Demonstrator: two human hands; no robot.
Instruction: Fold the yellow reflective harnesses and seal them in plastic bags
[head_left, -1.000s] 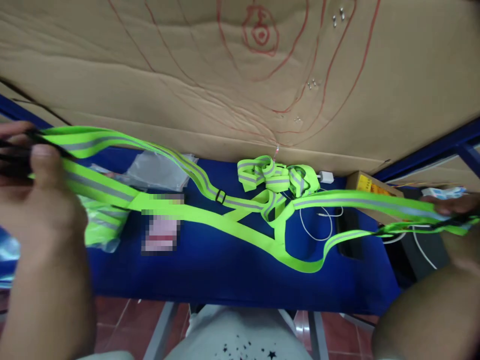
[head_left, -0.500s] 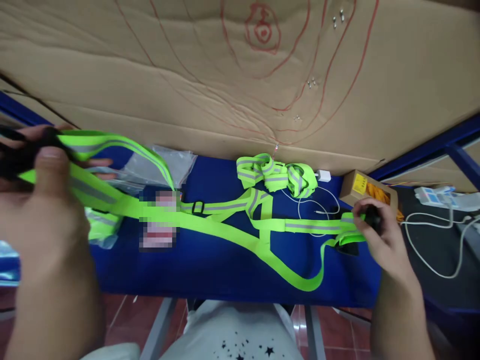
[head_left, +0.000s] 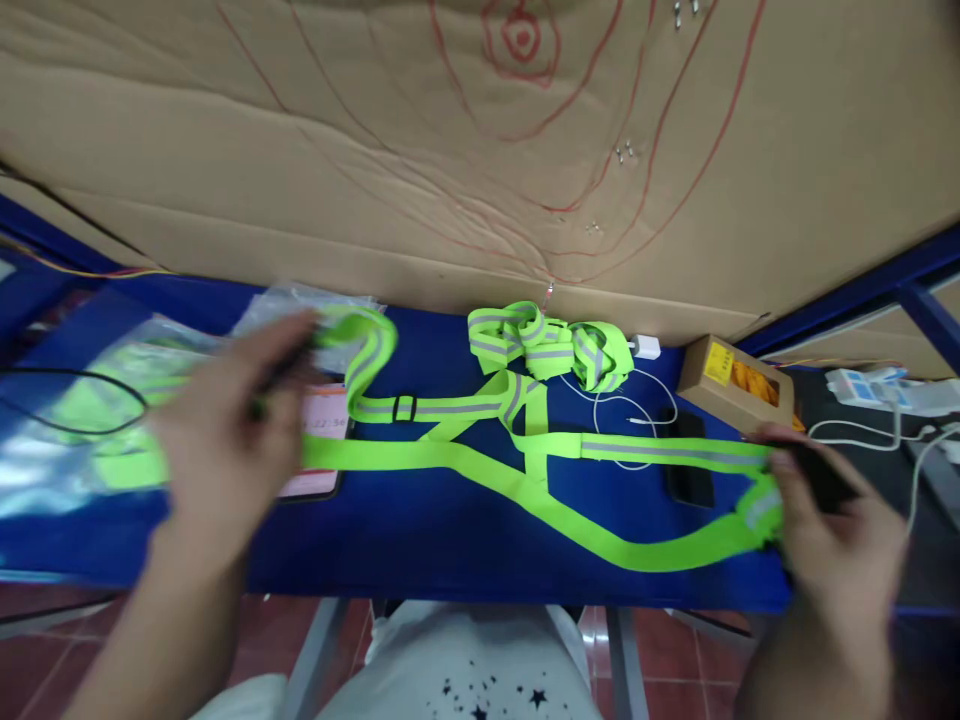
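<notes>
A neon-yellow reflective harness with grey stripes stretches across the blue table. My left hand, blurred by motion, is closed on its left end around a dark part that is mostly hidden. From this hand the upper strap curls up and down again, and a black slider sits on it. My right hand grips the right end, where the two straps meet and a black piece shows between thumb and fingers. Beside my left hand, a phone with a pink screen lies partly under the straps.
Behind the harness lie rolled reflective straps. Bagged straps are at the left. A dark phone, a white charger with its cable and a cardboard box stand at the right. A cardboard panel rises behind.
My left hand has moved right and down, leaving the upper strap curled. My right hand has moved right and slightly down, drawing the lower strap straighter and uncovering the dark phone.
</notes>
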